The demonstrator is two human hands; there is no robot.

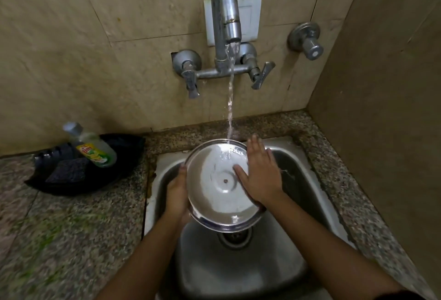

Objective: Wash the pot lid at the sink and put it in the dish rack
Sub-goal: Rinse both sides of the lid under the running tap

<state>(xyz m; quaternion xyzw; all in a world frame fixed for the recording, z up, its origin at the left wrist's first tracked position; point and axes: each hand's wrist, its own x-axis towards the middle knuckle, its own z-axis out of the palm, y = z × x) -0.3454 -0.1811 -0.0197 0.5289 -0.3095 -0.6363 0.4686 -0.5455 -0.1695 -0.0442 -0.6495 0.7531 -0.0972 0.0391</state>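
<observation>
A round steel pot lid (pixel 219 190) is held over the steel sink (pixel 238 266), underside up, with a small rivet at its centre. Water from the tap (pixel 225 20) falls onto the lid's far rim. My left hand (pixel 177 194) grips the lid's left edge from beneath. My right hand (pixel 260 173) lies flat on the lid's right side, fingers spread and pointing away from me. No dish rack is in view.
A black tray (pixel 71 180) on the granite counter at left holds a dish soap bottle (pixel 93 147) and a dark scrub pad (pixel 68 168). Tap handles (pixel 260 75) and a wall valve (pixel 307 42) sit on the tiled wall. The sink drain (pixel 235 236) lies below the lid.
</observation>
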